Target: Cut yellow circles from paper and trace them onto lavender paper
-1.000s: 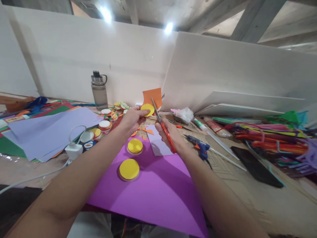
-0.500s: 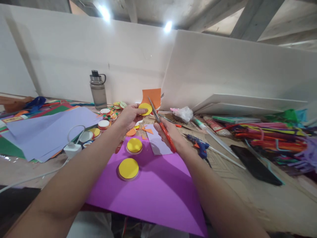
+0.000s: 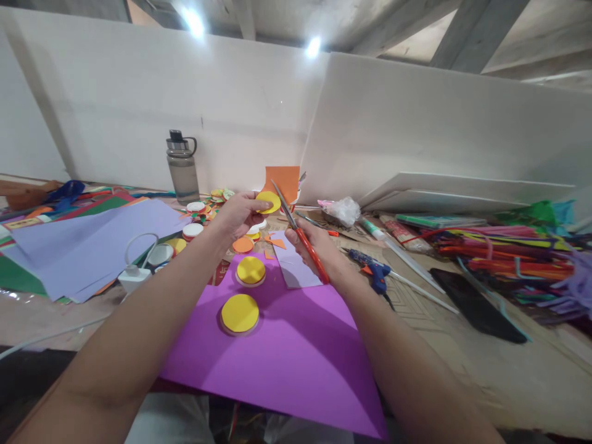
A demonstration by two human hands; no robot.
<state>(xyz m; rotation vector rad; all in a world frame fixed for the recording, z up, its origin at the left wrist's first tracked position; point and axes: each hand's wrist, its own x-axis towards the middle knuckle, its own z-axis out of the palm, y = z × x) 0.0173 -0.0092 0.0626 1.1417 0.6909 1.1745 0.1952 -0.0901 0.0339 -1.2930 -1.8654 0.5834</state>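
A yellow disc (image 3: 269, 202) is pinched between the thumb and fingers of my left hand (image 3: 243, 214), raised above the table. My right hand (image 3: 312, 243) grips red-handled scissors (image 3: 307, 246), whose blades point up and left beside the disc's right edge. Whether the blades touch the disc I cannot tell. Behind the disc stands an orange sheet (image 3: 283, 182) with a curved cut edge. Below my hands, two yellow-topped round pieces (image 3: 239, 313) lie on a purple sheet (image 3: 296, 364). A lilac sheet (image 3: 296, 268) and orange scraps (image 3: 275, 242) lie under the scissors.
On the left are lilac sheets (image 3: 87, 240), a white charger (image 3: 135, 279) with its cable, and a water bottle (image 3: 182, 172). A blue glue gun (image 3: 377, 274), a black phone (image 3: 476, 305) and colourful pipe cleaners (image 3: 499, 253) lie on the right. White boards rise behind.
My left hand has shifted slightly left with the yellow disc, widening the space beside the scissors. The scissors have moved slightly left too. Things on the table stay put.
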